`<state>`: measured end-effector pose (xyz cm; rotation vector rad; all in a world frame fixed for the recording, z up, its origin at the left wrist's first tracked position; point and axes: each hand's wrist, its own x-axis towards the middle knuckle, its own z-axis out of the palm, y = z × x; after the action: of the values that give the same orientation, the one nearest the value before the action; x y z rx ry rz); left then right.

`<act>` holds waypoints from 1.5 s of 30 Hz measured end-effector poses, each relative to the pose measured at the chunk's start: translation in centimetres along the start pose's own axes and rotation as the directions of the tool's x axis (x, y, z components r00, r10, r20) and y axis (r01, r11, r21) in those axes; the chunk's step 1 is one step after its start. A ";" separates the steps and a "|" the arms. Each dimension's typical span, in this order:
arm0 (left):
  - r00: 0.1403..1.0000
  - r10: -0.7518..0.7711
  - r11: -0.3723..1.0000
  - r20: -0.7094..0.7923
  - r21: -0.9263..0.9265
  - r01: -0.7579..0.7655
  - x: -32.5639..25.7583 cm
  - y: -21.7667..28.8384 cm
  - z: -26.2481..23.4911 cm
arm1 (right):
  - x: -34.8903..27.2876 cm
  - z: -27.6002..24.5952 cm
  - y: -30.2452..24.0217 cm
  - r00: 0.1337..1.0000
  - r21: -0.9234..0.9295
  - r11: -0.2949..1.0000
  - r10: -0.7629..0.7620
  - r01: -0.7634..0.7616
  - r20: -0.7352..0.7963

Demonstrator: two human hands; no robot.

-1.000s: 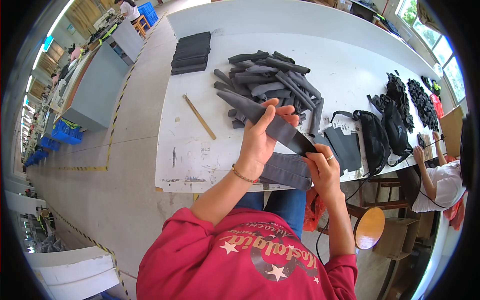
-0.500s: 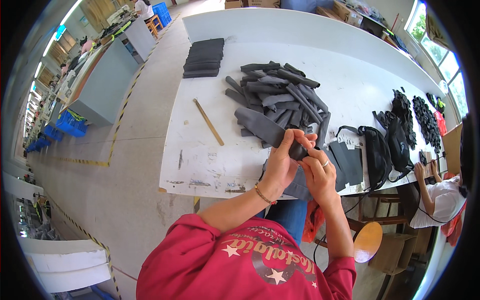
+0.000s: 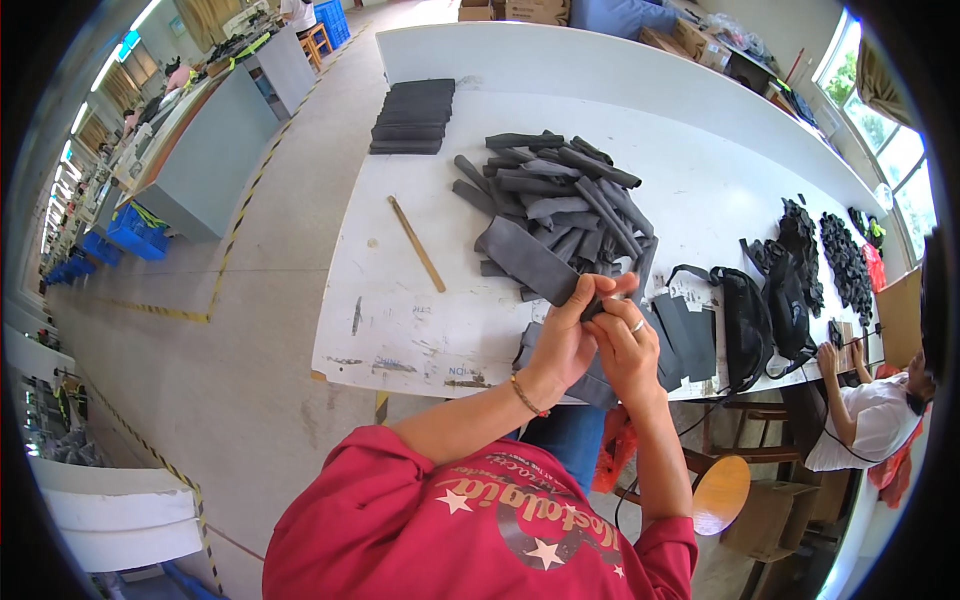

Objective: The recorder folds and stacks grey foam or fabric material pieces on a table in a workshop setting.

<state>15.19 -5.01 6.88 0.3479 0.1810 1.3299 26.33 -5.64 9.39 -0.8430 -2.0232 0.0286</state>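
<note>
Both hands, left hand (image 3: 562,340) and right hand (image 3: 628,350), pinch one grey strip (image 3: 530,262) near the strip pile (image 3: 560,195); a loose pinch risks it slipping.

I see my left hand (image 3: 560,340) now closed around the near end of the grey strip (image 3: 530,262), right hand (image 3: 625,345) pressed beside it, both drawn closer together.

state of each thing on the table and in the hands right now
dark grey fabric strip: held up at one end by both hands
left hand: closed on the strip
right hand: pinching the strip's end
loose strip pile: jumbled heap
stacked strips: neat flat stack
wooden stick: lying flat
black bag: lying at table edge
</note>
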 end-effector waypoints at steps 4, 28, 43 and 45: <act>0.999 -0.019 0.998 0.031 0.062 0.018 0.5 0.6 -0.2 | -0.2 0.4 -0.2 0.995 0.033 0.995 0.096 -0.095 -0.019; 0.978 0.009 0.967 0.210 0.248 -0.062 1.3 2.7 1.3 | 0.7 0.6 -3.3 0.555 0.826 0.259 0.828 -0.500 0.076; 0.937 0.283 0.771 -0.203 0.629 -0.096 -0.2 6.4 -3.6 | -3.3 -3.0 1.4 0.533 0.656 0.305 0.828 -0.690 0.175; 0.940 0.266 0.660 -0.215 0.751 -0.014 -1.6 5.2 -5.7 | -5.6 -3.3 1.7 0.445 0.538 0.300 0.881 -0.788 0.160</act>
<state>8.20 -4.67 3.23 0.8625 1.0110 1.4146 31.67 -8.52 6.57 -1.3719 -1.0513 1.0763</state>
